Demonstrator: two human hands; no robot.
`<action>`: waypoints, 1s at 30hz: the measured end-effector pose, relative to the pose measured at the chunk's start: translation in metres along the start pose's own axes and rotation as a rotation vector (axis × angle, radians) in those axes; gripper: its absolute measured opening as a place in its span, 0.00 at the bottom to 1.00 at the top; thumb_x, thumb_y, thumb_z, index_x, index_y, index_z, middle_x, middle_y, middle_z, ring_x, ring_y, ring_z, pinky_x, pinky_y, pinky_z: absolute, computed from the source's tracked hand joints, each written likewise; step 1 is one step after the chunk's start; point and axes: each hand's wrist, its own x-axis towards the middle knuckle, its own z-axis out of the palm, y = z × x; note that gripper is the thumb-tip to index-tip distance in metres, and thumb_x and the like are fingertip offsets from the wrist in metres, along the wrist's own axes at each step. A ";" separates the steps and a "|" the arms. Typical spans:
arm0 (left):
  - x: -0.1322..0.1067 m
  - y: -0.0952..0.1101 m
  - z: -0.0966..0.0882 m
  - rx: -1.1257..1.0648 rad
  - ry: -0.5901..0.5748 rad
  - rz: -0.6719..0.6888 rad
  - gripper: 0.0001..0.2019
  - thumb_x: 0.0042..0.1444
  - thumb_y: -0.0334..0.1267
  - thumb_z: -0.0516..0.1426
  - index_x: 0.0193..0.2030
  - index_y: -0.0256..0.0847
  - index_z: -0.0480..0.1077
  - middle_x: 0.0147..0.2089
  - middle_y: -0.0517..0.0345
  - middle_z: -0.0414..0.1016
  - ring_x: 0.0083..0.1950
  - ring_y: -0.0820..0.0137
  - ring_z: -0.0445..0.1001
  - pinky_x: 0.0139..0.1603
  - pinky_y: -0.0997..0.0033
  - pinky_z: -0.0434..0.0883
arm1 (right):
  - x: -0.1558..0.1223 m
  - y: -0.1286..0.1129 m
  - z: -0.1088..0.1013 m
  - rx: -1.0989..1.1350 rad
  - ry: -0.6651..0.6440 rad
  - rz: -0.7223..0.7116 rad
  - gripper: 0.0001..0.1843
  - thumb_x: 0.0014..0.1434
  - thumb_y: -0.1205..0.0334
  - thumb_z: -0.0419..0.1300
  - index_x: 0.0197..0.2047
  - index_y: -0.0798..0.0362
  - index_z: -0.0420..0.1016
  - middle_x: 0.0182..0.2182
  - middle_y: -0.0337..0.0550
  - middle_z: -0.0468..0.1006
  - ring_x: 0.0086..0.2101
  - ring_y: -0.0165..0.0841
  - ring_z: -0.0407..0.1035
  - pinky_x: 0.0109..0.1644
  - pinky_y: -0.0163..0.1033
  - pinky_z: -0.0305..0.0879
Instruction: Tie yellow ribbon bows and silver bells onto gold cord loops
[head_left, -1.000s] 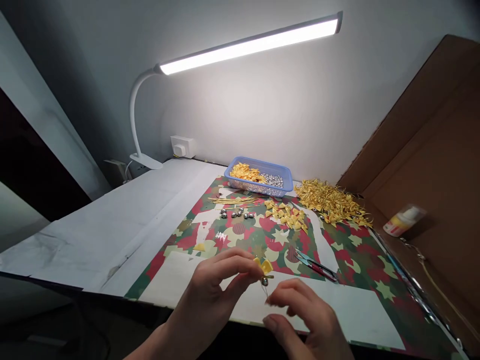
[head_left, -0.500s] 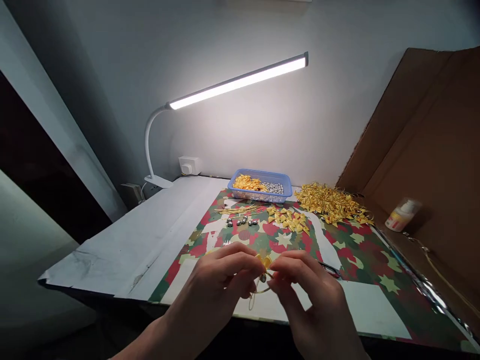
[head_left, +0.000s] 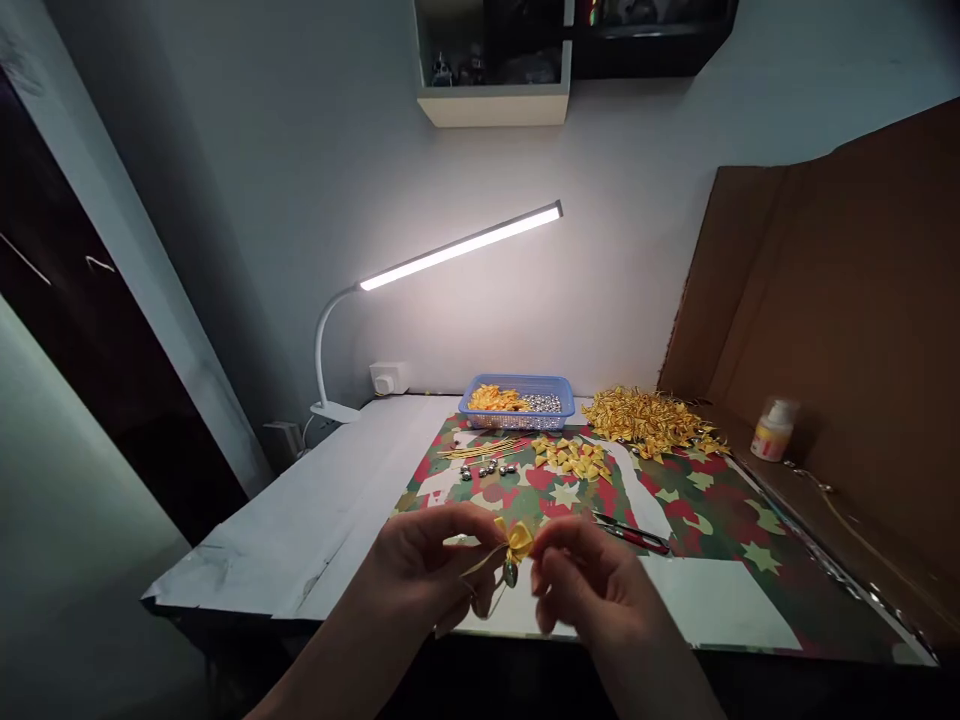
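Left hand [head_left: 431,562] pinch-tight on bow [head_left: 519,540]

Two hands [head_left: 431,560], one basket [head_left: 517,420] (one lamp [head_left: 461,246])

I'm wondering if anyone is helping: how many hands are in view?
2: the left hand at the left side of the yellow bow, the right hand at its right. No other hand shows.

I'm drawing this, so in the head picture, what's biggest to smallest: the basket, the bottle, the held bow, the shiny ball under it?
Blue basket
Bottle
Held bow, though nearer the camera
Shiny ball
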 end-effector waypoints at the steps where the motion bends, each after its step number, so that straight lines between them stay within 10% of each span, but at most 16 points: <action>1: -0.002 0.001 0.000 -0.027 0.001 -0.005 0.07 0.50 0.40 0.71 0.30 0.42 0.80 0.22 0.64 0.70 0.23 0.77 0.65 0.21 0.81 0.57 | 0.000 0.004 0.001 0.062 -0.061 0.064 0.20 0.57 0.44 0.70 0.40 0.53 0.79 0.27 0.36 0.74 0.24 0.24 0.67 0.31 0.32 0.64; 14: -0.003 0.003 0.010 -0.082 0.132 -0.032 0.11 0.42 0.42 0.76 0.26 0.42 0.81 0.26 0.62 0.78 0.26 0.75 0.71 0.26 0.81 0.69 | -0.004 0.010 0.012 0.785 -0.256 0.377 0.12 0.51 0.63 0.76 0.32 0.57 0.77 0.28 0.35 0.72 0.27 0.22 0.65 0.24 0.25 0.57; 19: 0.004 -0.003 0.008 0.172 0.246 0.159 0.05 0.46 0.32 0.71 0.25 0.45 0.81 0.32 0.63 0.78 0.21 0.78 0.68 0.18 0.80 0.63 | -0.005 0.012 0.007 0.999 -0.310 0.378 0.08 0.56 0.68 0.72 0.36 0.59 0.78 0.36 0.39 0.78 0.25 0.19 0.67 0.23 0.24 0.61; 30: -0.005 -0.007 0.021 0.455 0.223 0.335 0.11 0.56 0.30 0.63 0.25 0.47 0.81 0.30 0.60 0.77 0.24 0.71 0.75 0.28 0.74 0.75 | -0.007 0.012 -0.004 0.798 -0.066 0.299 0.16 0.54 0.55 0.75 0.37 0.53 0.74 0.27 0.32 0.74 0.19 0.17 0.59 0.21 0.25 0.54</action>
